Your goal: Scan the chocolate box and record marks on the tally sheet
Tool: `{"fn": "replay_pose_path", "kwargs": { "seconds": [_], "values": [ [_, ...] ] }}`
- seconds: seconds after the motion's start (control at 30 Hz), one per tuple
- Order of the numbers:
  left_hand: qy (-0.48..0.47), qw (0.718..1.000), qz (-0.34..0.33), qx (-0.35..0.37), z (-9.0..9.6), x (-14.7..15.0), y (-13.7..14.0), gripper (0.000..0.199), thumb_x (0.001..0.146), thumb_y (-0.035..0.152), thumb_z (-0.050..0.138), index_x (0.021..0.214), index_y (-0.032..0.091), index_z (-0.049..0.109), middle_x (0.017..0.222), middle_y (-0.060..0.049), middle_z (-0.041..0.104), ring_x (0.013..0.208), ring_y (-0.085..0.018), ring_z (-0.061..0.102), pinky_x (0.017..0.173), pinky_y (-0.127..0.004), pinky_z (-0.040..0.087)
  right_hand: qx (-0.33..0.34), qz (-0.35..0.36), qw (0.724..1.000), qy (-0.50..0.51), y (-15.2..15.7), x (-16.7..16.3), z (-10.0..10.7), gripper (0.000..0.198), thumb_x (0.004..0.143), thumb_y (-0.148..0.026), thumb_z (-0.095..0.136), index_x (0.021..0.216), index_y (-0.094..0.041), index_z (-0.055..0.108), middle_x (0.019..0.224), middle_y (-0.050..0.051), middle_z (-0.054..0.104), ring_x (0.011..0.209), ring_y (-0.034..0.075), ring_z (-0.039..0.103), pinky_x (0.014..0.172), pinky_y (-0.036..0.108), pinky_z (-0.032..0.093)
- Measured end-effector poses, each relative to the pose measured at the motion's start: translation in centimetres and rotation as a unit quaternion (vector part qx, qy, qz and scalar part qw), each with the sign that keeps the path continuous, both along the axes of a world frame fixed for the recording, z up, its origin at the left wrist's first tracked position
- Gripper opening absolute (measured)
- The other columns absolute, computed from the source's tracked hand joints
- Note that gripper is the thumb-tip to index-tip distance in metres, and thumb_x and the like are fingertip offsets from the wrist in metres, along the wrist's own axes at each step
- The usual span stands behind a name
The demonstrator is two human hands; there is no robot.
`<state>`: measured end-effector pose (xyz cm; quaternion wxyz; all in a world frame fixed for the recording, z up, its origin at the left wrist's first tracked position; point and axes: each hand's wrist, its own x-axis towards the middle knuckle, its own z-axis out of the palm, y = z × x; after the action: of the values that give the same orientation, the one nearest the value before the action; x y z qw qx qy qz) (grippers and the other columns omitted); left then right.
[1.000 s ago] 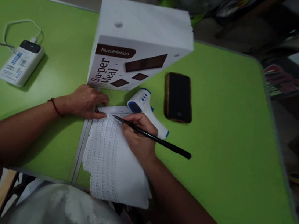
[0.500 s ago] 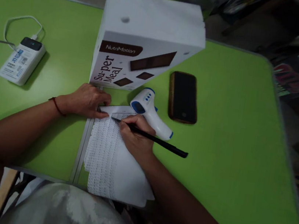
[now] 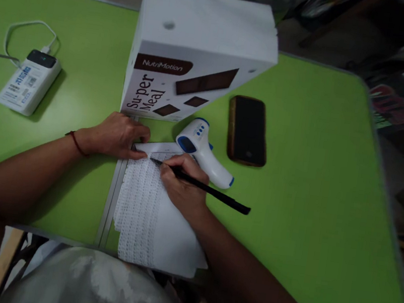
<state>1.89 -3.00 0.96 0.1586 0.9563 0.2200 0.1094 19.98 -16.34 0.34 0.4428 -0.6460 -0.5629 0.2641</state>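
Observation:
My right hand (image 3: 184,184) is closed in a writing grip around a black pen (image 3: 215,192), whose tip meets the upper part of the paper (image 3: 174,243). Columns of small handwriting cover the left side of these white sheets, which lie partly over the table's front edge. At their top left corner, my left hand (image 3: 117,135) rests with curled fingers, its thumb pressing the paper down. Just above the right hand a white and blue infrared thermometer (image 3: 205,154) lies on its side, overlapping the top of the paper.
A large white box (image 3: 199,61) marked NutriMotion stands behind the paper. Right of it lies a dark smartphone (image 3: 249,130). On the left is a white power bank (image 3: 29,82) with a cable plugged in. The green table (image 3: 313,187) has a metal seam beside the paper.
The pen's rear end has shifted slightly left, and my right hand has moved very slightly left with it. My left hand stays in place on the paper.

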Motion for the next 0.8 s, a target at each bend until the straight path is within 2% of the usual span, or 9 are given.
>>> {"fn": "replay_pose_path", "kwargs": {
  "seconds": [0.13, 0.4, 0.8],
  "values": [
    [-0.005, 1.000, 0.001, 0.006, -0.10, -0.01, 0.05, 0.028, 0.081, 0.047, 0.070, 0.087, 0.020, 0.071, 0.069, -0.001, 0.070, 0.057, -0.015, 0.057, 0.054, -0.027, 0.032, 0.001, -0.001, 1.000, -0.011, 0.04, 0.08, -0.12, 0.011, 0.074, -0.021, 0.056, 0.065, -0.026, 0.053, 0.057, -0.004, 0.056, 0.055, 0.014, 0.053, 0.054, 0.030, 0.047],
    [0.010, 1.000, 0.005, -0.003, 0.26, 0.01, -0.12, 0.028, 0.083, 0.045, 0.071, 0.090, 0.018, 0.073, 0.073, -0.003, 0.072, 0.061, -0.016, 0.059, 0.056, -0.027, 0.033, 0.048, -0.014, 0.998, 0.030, 0.32, -0.03, -0.39, 0.012, 0.073, -0.020, 0.056, 0.062, -0.025, 0.053, 0.052, -0.006, 0.054, 0.048, 0.011, 0.049, 0.047, 0.026, 0.042],
    [0.004, 1.000, 0.001, 0.010, 0.08, -0.07, -0.02, 0.027, 0.083, 0.046, 0.071, 0.089, 0.019, 0.072, 0.068, -0.002, 0.069, 0.058, -0.015, 0.058, 0.055, -0.027, 0.033, 0.038, -0.014, 0.999, 0.036, 0.35, 0.05, -0.20, 0.011, 0.070, -0.021, 0.056, 0.060, -0.025, 0.053, 0.050, -0.007, 0.054, 0.047, 0.011, 0.049, 0.047, 0.026, 0.041]
  ]
}}
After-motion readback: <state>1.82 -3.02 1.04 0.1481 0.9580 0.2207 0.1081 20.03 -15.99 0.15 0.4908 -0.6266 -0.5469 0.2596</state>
